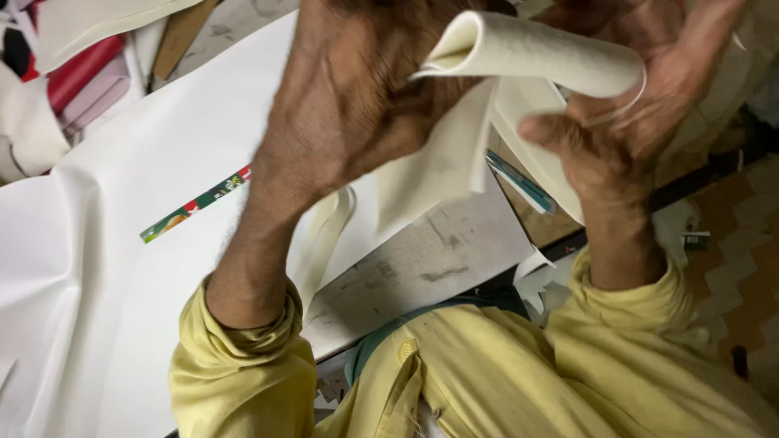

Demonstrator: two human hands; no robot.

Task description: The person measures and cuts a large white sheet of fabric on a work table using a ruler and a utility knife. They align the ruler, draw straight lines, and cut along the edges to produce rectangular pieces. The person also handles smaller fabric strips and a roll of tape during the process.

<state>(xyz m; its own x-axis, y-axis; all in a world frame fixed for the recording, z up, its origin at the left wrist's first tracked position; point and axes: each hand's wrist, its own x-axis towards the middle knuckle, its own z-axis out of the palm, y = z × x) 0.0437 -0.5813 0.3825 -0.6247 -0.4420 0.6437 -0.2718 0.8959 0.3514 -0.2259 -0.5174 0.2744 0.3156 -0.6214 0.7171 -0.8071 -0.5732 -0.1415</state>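
**Rolling a cream sheet above the table**

Covering most of the view from 7 to 11 o'clock, a big white sheet lay spread over the table, flat enough to serve as a work surface. Its bare, scuffed grey top showed only near 5 o'clock. At 6 o'clock the person's yellow shirt filled the lower edge, both sleeves pushed up clear of the wrists.

The left hand sat at 12 o'clock, fingers curled around the near end of a cream roll, seemingly to keep the curl from springing open. The right hand, at 2 o'clock, closed on the roll's far end, thumb pressed underneath as a brace. A loose flap hung from the roll toward the centre, unsupported and drooping.

At 10 o'clock red and pink rolls were stacked aside, out of the way. A thin printed strip lay at 9 o'clock. A teal-edged scrap poked out beneath the flap.
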